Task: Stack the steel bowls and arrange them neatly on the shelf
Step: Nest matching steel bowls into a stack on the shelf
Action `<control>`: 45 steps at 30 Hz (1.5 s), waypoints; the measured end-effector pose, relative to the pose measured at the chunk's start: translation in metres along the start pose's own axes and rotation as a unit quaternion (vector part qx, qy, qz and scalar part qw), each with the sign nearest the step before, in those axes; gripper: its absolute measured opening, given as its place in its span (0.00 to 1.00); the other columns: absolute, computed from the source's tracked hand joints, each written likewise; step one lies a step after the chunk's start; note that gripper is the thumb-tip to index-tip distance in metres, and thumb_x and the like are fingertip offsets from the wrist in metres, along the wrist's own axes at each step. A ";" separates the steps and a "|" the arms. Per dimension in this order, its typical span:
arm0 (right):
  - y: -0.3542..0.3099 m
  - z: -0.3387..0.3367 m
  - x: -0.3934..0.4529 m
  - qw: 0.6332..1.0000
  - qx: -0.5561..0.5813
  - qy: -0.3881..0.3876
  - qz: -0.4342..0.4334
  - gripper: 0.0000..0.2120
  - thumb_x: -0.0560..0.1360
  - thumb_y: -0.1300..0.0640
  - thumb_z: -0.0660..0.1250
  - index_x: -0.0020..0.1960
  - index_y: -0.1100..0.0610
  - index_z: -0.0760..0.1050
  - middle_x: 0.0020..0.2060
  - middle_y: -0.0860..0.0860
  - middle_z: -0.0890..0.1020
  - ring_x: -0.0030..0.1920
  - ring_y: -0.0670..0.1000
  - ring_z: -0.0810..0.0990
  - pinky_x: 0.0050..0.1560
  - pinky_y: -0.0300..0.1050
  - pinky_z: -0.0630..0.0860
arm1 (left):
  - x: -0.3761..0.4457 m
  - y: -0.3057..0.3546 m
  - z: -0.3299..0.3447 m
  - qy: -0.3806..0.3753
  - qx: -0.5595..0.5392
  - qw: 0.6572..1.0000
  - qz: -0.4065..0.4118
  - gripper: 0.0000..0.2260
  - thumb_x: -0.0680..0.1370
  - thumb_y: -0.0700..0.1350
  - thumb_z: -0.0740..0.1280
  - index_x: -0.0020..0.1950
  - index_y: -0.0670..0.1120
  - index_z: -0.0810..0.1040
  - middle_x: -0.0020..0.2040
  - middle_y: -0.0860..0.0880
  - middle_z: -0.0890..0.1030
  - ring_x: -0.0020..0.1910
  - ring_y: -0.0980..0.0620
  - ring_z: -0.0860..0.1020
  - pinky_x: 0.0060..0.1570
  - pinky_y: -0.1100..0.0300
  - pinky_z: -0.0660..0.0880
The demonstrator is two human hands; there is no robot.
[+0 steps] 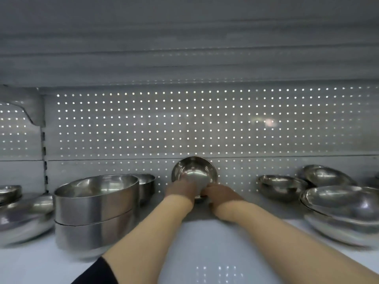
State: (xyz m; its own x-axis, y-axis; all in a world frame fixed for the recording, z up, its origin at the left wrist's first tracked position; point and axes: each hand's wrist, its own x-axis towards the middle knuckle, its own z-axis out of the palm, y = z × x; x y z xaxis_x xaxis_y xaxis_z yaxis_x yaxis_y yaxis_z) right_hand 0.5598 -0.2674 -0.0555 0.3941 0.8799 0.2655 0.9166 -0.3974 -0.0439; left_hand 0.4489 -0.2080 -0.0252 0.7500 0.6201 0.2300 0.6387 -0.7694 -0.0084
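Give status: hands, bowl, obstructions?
Left hand and right hand both grip small steel bowl, tilted toward camera at shelf back. Stacked big bowls left, apart. Path clear.

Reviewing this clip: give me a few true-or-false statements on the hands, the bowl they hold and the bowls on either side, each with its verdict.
1. Both hands hold the small bowl, the left hand and right hand at its lower edge. True.
2. The small bowl lies flat with its opening facing up. False: it is tilted, its opening towards the camera.
3. Two large straight-sided bowls sit stacked left of the arms. True.
4. The shelf right of the arms holds no bowls. False: several shallow bowls sit there.
5. The back panel is solid, with no holes. False: it is perforated.
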 end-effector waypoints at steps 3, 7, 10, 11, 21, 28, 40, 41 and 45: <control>-0.004 0.002 -0.002 0.999 0.035 0.015 0.027 0.20 0.74 0.68 0.57 0.63 0.56 0.74 0.64 0.56 0.73 0.63 0.58 0.73 0.62 0.47 0.71 | 0.002 -0.002 0.009 -0.002 -0.013 1.000 0.001 0.17 0.78 0.31 0.55 0.65 0.37 0.72 0.65 0.39 0.74 0.64 0.39 0.74 0.59 0.53 0.72; -0.012 -0.010 -0.007 0.993 0.081 0.056 0.063 0.11 0.75 0.62 0.59 0.53 0.58 0.78 0.55 0.56 0.79 0.56 0.58 0.78 0.49 0.45 0.71 | 0.005 -0.004 0.005 0.021 -0.051 0.998 -0.005 0.14 0.78 0.35 0.58 0.62 0.38 0.74 0.63 0.41 0.76 0.62 0.41 0.75 0.58 0.54 0.72; -0.013 -0.025 -0.011 0.989 0.115 0.074 0.062 0.10 0.75 0.60 0.60 0.51 0.58 0.79 0.53 0.56 0.80 0.52 0.57 0.78 0.46 0.44 0.71 | 0.009 -0.008 -0.003 0.031 -0.071 0.997 -0.004 0.11 0.74 0.39 0.64 0.55 0.39 0.78 0.57 0.41 0.79 0.57 0.42 0.78 0.50 0.57 0.73; -0.012 -0.029 -0.012 0.987 0.129 0.079 0.059 0.09 0.75 0.60 0.61 0.51 0.58 0.79 0.53 0.56 0.80 0.49 0.56 0.77 0.45 0.43 0.70 | 0.010 -0.010 -0.007 0.031 -0.073 0.997 -0.002 0.10 0.74 0.39 0.65 0.53 0.39 0.78 0.55 0.41 0.80 0.56 0.42 0.78 0.48 0.57 0.73; -0.017 -0.026 -0.008 0.980 0.173 0.090 0.035 0.06 0.77 0.57 0.62 0.51 0.55 0.77 0.51 0.52 0.77 0.47 0.51 0.73 0.47 0.43 0.70 | 0.014 -0.024 -0.006 0.056 -0.044 0.997 0.012 0.10 0.75 0.34 0.61 0.54 0.38 0.76 0.58 0.39 0.77 0.58 0.40 0.76 0.56 0.53 0.73; -0.017 -0.024 -0.010 0.982 0.162 0.092 0.028 0.05 0.76 0.59 0.63 0.51 0.54 0.77 0.47 0.49 0.74 0.45 0.51 0.72 0.46 0.41 0.67 | 0.014 -0.023 0.001 0.080 -0.019 0.997 0.015 0.09 0.77 0.35 0.59 0.55 0.39 0.75 0.58 0.40 0.76 0.58 0.40 0.76 0.53 0.54 0.73; -0.011 -0.116 -0.109 0.986 0.057 0.155 0.025 0.10 0.74 0.56 0.67 0.56 0.51 0.78 0.55 0.46 0.80 0.40 0.44 0.71 0.41 0.36 0.66 | -0.016 0.009 -0.027 0.062 -0.108 0.982 0.142 0.13 0.74 0.54 0.67 0.55 0.50 0.76 0.56 0.51 0.76 0.56 0.48 0.76 0.52 0.58 0.73; 0.000 -0.128 -0.128 0.990 0.032 0.132 0.029 0.10 0.74 0.56 0.68 0.55 0.50 0.78 0.55 0.45 0.80 0.37 0.41 0.71 0.37 0.35 0.65 | -0.022 0.013 -0.028 0.073 -0.117 0.978 0.154 0.11 0.74 0.53 0.67 0.53 0.50 0.76 0.54 0.51 0.76 0.55 0.48 0.76 0.50 0.60 0.72; 0.056 -0.170 -0.187 0.993 -0.022 0.062 0.099 0.11 0.73 0.55 0.70 0.54 0.47 0.78 0.40 0.37 0.78 0.30 0.31 0.73 0.30 0.25 0.67 | -0.047 0.040 -0.033 0.104 -0.106 0.968 0.201 0.12 0.75 0.48 0.66 0.58 0.48 0.76 0.55 0.49 0.78 0.55 0.48 0.76 0.52 0.59 0.71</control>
State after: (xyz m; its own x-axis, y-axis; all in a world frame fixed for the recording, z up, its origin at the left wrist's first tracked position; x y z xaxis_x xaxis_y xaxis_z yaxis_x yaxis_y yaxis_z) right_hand 0.5258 -0.4986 0.0560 0.5517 0.7458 0.3733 0.8177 -0.5719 -0.0659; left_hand 0.4331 -0.2728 -0.0045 0.8654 0.2368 0.4416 0.2363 -0.9700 0.0573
